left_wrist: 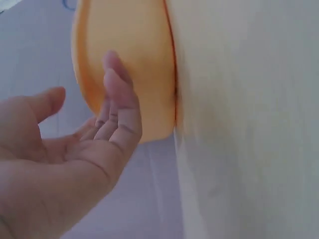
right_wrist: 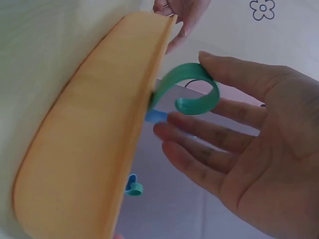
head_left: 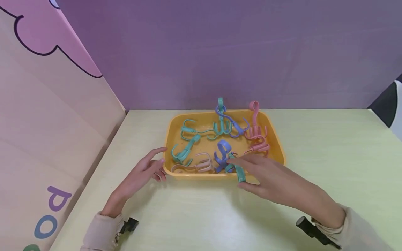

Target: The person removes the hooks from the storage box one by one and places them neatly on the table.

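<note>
A yellow plastic tray (head_left: 201,177) holds several plastic multi-prong hanging hooks. At its near edge my right hand (head_left: 267,176) pinches the curled end of a teal hook (head_left: 240,173) between thumb and index finger. That teal loop (right_wrist: 192,88) stands above the rim in the right wrist view, with the other fingers loosely extended; its prongs are inside the tray. A blue hook (head_left: 222,155) lies right beside it. My left hand (head_left: 142,172) is at the tray's left end, fingers relaxed and fingertips right at the rim; the left wrist view shows the palm (left_wrist: 75,164) holding nothing.
Inside the tray are more teal hooks (head_left: 186,150), a pale pink hook (head_left: 204,165), pink hooks (head_left: 255,130) at the right and another blue hook (head_left: 237,127) at the back. The light table (head_left: 201,212) meets a purple wall (head_left: 220,55) behind the tray.
</note>
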Tool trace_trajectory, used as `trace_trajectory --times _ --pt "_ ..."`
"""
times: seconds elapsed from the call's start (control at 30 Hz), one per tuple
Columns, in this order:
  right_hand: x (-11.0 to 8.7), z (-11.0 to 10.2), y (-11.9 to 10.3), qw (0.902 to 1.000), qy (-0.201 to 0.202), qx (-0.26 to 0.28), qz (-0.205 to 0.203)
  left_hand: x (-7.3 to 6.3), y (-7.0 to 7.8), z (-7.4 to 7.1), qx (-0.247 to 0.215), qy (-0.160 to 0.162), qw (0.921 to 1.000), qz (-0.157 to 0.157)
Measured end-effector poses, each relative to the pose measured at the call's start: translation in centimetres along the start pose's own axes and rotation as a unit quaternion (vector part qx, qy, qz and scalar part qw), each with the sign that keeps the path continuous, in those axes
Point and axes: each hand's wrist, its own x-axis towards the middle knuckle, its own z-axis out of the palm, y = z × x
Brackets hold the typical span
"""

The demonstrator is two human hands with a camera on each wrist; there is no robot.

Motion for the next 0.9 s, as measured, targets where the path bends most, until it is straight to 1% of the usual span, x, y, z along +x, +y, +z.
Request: trace_trajectory --times 0.1,0.2,0.37,0.47,0.6,0.77,0.9 --pt "0.3 0.4 0.1 0.9999 -0.011 0.009 0.002 0.2 -0.6 0.0 -0.043 -0.002 0.9991 0.005" --pt "0.3 0.4 0.2 0.9997 -0.022 0.013 0.006 0.4 -1.0 0.2 -0.076 0.012 0.9970 0.004" --pt "0.4 0.2 0.4 0.9992 -0.034 0.018 0.013 0.4 -1.7 0.9 -0.103 0.024 0.9944 0.001" --pt "0.5 0.0 0.5 0.9993 -0.018 0.024 0.024 0.3 -1.8 1.3 -0.110 0.030 0.9935 0.008" --pt "0.5 -0.3 0.8 0.9982 0.011 0.049 0.034 0.2 -2.0 1.6 -0.120 0.040 0.9919 0.014" --pt "0.5 -0.8 1.2 0.9945 0.037 0.093 0.033 0.2 -2.1 1.7 -0.133 0.042 0.9902 0.012" --pt "0.4 -1.4 1.5 0.9919 0.053 0.109 0.039 0.1 -2.0 1.7 -0.132 0.050 0.9900 0.007"
